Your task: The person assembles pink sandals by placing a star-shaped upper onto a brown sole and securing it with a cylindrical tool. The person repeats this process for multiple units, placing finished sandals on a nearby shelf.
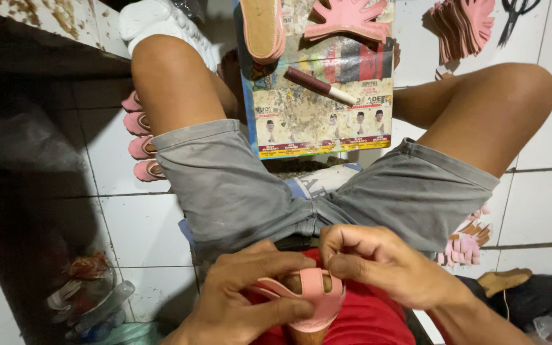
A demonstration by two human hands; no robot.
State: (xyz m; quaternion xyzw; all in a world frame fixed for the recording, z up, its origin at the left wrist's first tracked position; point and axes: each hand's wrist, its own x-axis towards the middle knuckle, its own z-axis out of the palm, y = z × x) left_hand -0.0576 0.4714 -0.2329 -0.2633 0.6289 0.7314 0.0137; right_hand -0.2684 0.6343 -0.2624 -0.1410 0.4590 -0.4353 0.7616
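Pink sandals [140, 137] are lying in a row along the left thigh's outer edge on open white tile floor [137, 227]. Low in the lap, the left hand [241, 300] is clasping a pink sandal upper [311, 295], fingers closed around its strap. The right hand [378, 262] is pinching the strap's top edge, touching the left. Pink cut pieces [462, 246] are sitting beside the right thigh.

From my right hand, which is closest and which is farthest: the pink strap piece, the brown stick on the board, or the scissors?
From the right hand:
1. Pink strap piece: touching it, held by both hands.
2. Brown stick: on the board between the knees, straight ahead.
3. Scissors: on the tiles at the far top right.
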